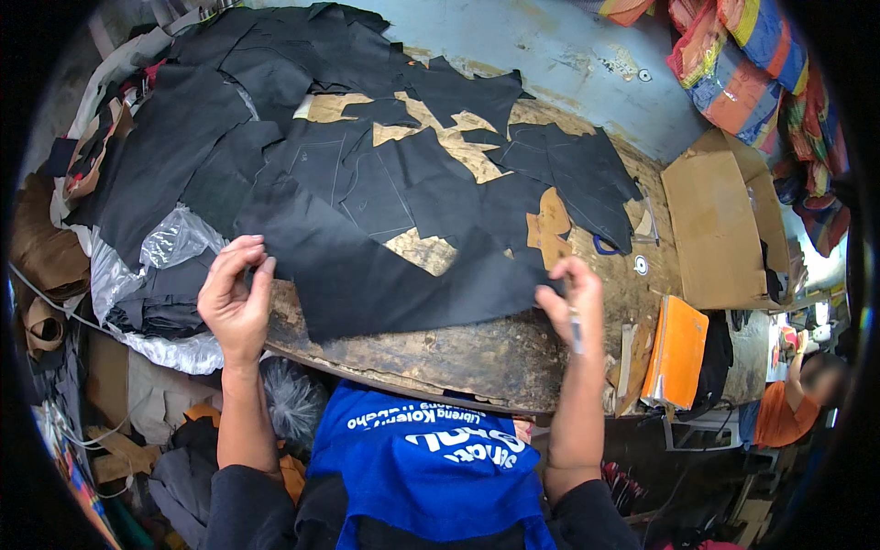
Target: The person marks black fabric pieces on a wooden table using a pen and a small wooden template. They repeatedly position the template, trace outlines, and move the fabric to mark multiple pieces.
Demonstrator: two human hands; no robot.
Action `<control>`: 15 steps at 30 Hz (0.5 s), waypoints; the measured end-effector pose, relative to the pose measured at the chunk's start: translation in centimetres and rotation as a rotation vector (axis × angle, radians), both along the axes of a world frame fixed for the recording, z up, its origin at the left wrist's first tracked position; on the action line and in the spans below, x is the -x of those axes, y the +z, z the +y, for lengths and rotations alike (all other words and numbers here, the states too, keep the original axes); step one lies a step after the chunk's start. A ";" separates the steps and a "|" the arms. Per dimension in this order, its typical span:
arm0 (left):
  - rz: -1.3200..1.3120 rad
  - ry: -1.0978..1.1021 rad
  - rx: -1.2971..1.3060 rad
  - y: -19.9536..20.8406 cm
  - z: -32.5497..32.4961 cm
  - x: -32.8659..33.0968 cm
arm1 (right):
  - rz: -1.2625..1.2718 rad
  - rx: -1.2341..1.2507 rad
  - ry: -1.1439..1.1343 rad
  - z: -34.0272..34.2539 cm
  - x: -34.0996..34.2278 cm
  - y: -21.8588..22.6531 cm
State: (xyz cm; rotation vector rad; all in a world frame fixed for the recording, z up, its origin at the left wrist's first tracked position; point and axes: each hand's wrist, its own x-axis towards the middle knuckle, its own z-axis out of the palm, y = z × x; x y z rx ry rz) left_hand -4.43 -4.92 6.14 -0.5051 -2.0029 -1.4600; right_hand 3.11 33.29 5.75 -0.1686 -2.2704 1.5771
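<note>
A wide black sheet (pixel 403 284), which looks like leather, lies across the near part of the worktable between my hands. At its left edge, my left hand (pixel 236 293) has thumb and fingers curled in a pinch. Its right end is pinched between thumb and forefinger of my right hand (pixel 576 302). A slim silver pen (pixel 576 332) is tucked in that same hand, pointing down along the palm. Beneath and beyond the sheet are several black pieces (pixel 376 188), some with pale outlines drawn on them. A tan pattern piece (pixel 550 229) rests near my right hand.
Blue-handled scissors (pixel 605 246) lie at the right of the worn wooden table (pixel 495 362). Farther right are an orange box-like object (pixel 676 353) and an open cardboard box (pixel 720 220). Clear plastic (pixel 179 236) wraps black material at left. Another person (pixel 790 408) is at far right.
</note>
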 end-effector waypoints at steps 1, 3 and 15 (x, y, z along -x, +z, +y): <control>-0.019 0.041 0.082 -0.1 0.0 0.0 | -0.089 -0.018 -0.013 1.3 -1.0 0.4; -0.220 0.022 0.285 -1.1 0.7 0.1 | -0.247 0.048 -0.065 3.0 -2.9 0.0; -0.205 -0.327 0.631 -2.8 8.2 -3.6 | -0.202 -0.533 -0.473 5.7 0.0 -0.7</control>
